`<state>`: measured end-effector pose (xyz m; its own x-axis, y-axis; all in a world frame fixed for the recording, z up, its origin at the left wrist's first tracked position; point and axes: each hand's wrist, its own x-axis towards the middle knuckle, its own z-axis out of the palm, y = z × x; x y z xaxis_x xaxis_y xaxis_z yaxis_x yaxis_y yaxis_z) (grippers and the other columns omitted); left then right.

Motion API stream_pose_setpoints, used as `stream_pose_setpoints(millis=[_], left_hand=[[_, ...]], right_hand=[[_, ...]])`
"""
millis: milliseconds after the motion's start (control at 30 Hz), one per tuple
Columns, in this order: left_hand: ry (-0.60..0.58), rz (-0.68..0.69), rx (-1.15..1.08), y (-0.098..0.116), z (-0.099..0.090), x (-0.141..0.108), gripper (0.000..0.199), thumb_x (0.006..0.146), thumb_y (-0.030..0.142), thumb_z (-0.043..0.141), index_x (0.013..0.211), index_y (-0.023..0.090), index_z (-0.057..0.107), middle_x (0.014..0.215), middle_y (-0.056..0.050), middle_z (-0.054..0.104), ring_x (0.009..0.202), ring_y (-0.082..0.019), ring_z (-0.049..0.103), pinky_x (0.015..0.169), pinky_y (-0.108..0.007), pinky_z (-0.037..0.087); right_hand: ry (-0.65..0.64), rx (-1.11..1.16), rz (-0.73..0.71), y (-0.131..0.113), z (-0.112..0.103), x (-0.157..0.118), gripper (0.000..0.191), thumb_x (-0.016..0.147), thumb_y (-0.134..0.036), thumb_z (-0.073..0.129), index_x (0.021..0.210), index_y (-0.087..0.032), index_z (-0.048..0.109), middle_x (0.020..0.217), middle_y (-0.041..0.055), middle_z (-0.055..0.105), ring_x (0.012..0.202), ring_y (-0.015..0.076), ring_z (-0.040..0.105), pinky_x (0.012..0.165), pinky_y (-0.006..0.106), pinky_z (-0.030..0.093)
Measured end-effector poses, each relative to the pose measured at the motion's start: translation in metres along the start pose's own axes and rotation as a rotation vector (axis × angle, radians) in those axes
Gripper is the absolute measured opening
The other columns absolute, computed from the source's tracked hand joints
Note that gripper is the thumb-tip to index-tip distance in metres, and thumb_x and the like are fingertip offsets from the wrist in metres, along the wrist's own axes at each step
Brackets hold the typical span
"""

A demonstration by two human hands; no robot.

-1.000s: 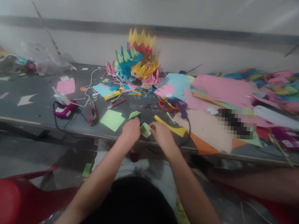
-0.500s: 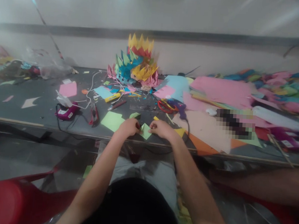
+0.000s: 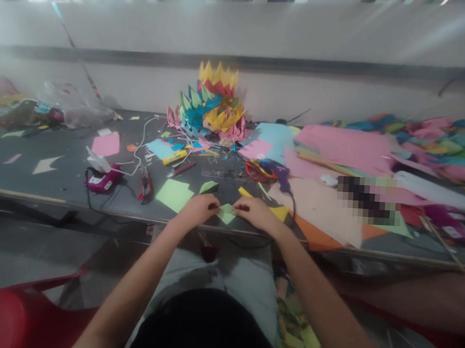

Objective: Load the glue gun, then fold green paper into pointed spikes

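Near the table's front edge, a small light green folded paper [image 3: 226,214] is between my two hands. My left hand [image 3: 202,208] pinches its left corner, and my right hand [image 3: 251,211] pinches its right corner. Left of my left hand lie green paper sheets [image 3: 174,195], with a folded green piece [image 3: 208,187] just beyond its fingers. A yellow strip [image 3: 245,192] lies beyond my right hand, and yellow paper [image 3: 279,213] is beside that wrist.
Folded paper crowns [image 3: 217,97] stand at the back. Red-handled pliers [image 3: 145,184], a purple device [image 3: 104,179], red scissors [image 3: 256,171] and a purple glue gun [image 3: 283,175] lie around. A person's arm [image 3: 410,298] is at the right.
The green paper's raised middle now looks lower and flatter between my hands. The whole view has shifted slightly, so the table appears lower.
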<state>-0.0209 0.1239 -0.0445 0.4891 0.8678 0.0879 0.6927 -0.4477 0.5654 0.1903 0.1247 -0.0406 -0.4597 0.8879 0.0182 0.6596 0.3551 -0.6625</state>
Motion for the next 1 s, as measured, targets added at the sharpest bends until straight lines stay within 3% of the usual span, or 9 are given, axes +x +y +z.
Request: stream_pose_setpoints(millis=[200, 600, 1000], left_hand=[[0.053, 0.267, 0.083, -0.012, 0.006, -0.01, 0.017, 0.085, 0.018, 0.05, 0.091, 0.018, 0.067, 0.092, -0.005, 0.067, 0.089, -0.017, 0.06, 0.079, -0.027, 0.047], [-0.083, 0.636, 0.444, -0.013, -0.006, -0.012, 0.029, 0.087, 0.01, 0.045, 0.113, 0.014, 0.057, 0.108, -0.011, 0.064, 0.098, -0.018, 0.06, 0.086, -0.031, 0.049], [-0.151, 0.697, 0.524, -0.011, -0.014, -0.011, 0.029, 0.088, 0.011, 0.046, 0.114, 0.011, 0.056, 0.114, -0.012, 0.062, 0.102, -0.02, 0.058, 0.088, -0.032, 0.048]], right_hand=[[0.02, -0.09, -0.207, 0.007, 0.0, -0.005, 0.017, 0.081, -0.02, 0.055, 0.086, -0.019, 0.071, 0.088, 0.0055, 0.068, 0.08, 0.016, 0.062, 0.076, 0.029, 0.047], [0.019, -0.485, -0.596, 0.019, 0.006, -0.015, 0.032, 0.087, -0.011, 0.041, 0.11, -0.016, 0.063, 0.105, 0.0109, 0.067, 0.098, 0.0178, 0.061, 0.085, 0.033, 0.051], [-0.054, -0.654, -0.74, 0.02, 0.003, -0.013, 0.031, 0.09, -0.016, 0.044, 0.117, -0.02, 0.059, 0.108, 0.0102, 0.065, 0.094, 0.0179, 0.058, 0.078, 0.032, 0.048]])
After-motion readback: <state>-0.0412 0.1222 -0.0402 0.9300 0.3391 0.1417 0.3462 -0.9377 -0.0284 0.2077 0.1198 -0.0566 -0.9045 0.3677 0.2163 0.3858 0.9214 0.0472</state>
